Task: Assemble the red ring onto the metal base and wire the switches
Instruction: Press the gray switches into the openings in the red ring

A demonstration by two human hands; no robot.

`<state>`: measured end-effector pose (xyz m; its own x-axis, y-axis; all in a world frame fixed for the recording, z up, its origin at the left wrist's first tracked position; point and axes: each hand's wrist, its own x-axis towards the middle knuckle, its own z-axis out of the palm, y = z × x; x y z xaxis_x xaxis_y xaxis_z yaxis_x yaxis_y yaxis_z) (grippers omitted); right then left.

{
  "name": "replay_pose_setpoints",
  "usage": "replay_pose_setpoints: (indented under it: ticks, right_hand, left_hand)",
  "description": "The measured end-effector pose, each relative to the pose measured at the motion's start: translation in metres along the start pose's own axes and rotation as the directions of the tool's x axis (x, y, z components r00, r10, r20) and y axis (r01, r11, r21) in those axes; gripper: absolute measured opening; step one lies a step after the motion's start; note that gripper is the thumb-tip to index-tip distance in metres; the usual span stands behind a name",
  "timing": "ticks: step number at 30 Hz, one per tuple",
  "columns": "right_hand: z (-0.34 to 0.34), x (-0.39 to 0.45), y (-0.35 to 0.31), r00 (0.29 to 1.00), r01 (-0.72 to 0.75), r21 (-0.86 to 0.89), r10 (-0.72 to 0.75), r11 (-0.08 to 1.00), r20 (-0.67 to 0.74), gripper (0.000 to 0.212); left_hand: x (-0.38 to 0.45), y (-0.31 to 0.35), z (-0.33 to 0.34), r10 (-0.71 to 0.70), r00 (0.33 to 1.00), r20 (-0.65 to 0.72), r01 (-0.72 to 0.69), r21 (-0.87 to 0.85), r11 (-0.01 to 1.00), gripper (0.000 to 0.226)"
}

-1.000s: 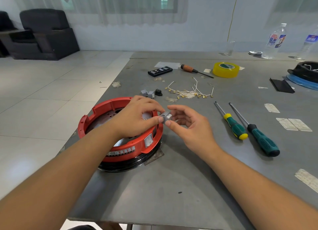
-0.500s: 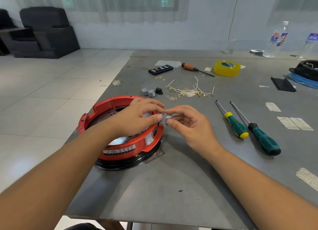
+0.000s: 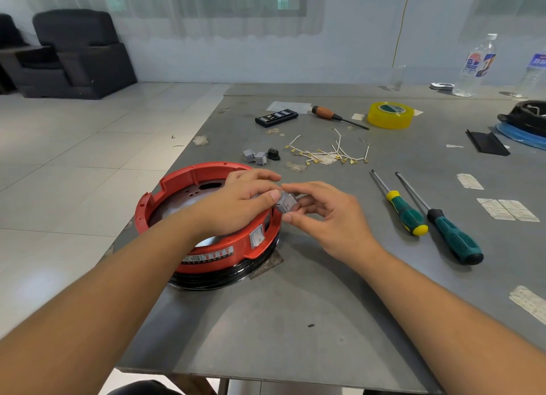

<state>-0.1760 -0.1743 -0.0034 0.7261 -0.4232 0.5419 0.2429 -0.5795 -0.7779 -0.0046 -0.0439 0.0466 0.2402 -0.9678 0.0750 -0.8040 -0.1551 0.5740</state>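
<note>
The red ring point(image 3: 165, 187) sits on the round metal base point(image 3: 224, 279) at the table's left edge, with one grey switch point(image 3: 257, 235) set in its front wall. My left hand point(image 3: 236, 205) lies over the ring's right rim, its fingers touching a second grey switch point(image 3: 286, 203). My right hand point(image 3: 322, 217) pinches that switch between thumb and fingers just outside the rim. Two more grey switches point(image 3: 254, 156) and a black socket point(image 3: 273, 153) lie behind the ring. Several white wires with brass terminals point(image 3: 328, 152) are scattered further right.
Two green-handled screwdrivers point(image 3: 407, 214) point(image 3: 455, 238) lie to the right. A wooden-handled screwdriver point(image 3: 334, 116), a black bit case point(image 3: 276, 117) and a yellow tape roll point(image 3: 390, 114) lie at the back. Bottles point(image 3: 475, 66) and a black-and-blue part point(image 3: 526, 122) stand far right.
Both hands have stayed at the ring's right rim. The switch between them has turned, its face now showing toward me.
</note>
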Motion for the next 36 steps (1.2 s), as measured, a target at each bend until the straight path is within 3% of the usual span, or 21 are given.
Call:
replay_pose_setpoints:
  ticks: [4, 8, 13, 18, 25, 31, 36]
  right_hand:
    - [0.001, 0.001, -0.002, 0.995, -0.072, 0.033, 0.074, 0.997, -0.063, 0.036]
    - [0.002, 0.0, -0.002, 0.988, -0.12, 0.054, 0.124, 0.991, -0.091, 0.027]
    - [-0.004, 0.0, -0.004, 0.972, -0.228, 0.355, 0.234, 0.907, 0.027, 0.019]
    - [-0.003, 0.0, -0.002, 0.927, -0.345, 0.545, 0.369, 0.764, 0.07, 0.021]
    - [-0.001, 0.0, -0.001, 0.89, -0.433, 0.588, 0.425, 0.683, 0.162, 0.015]
    - [0.0, -0.001, -0.001, 0.894, -0.427, 0.596, 0.416, 0.68, 0.166, 0.037]
    - [0.005, -0.001, -0.002, 0.885, -0.435, 0.61, 0.439, 0.662, 0.153, 0.037]
  left_hand:
    - [-0.002, -0.001, -0.001, -0.005, 0.999, -0.05, -0.001, -0.12, 0.993, 0.026]
    - [-0.002, -0.006, 0.0, 0.035, 0.998, -0.059, -0.04, -0.085, 0.996, 0.024]
    - [0.002, -0.009, -0.004, 0.076, 0.996, -0.037, -0.082, -0.204, 0.976, 0.028]
    - [0.002, -0.011, -0.002, 0.084, 0.994, -0.07, -0.093, -0.138, 0.986, 0.028]
    - [-0.003, -0.007, -0.001, 0.103, 0.983, -0.151, -0.117, -0.091, 0.989, 0.025]
    - [-0.004, -0.004, -0.002, 0.082, 0.988, -0.13, -0.104, -0.178, 0.978, 0.025]
    - [-0.004, -0.005, -0.001, 0.138, 0.982, -0.126, -0.156, -0.147, 0.977, 0.025]
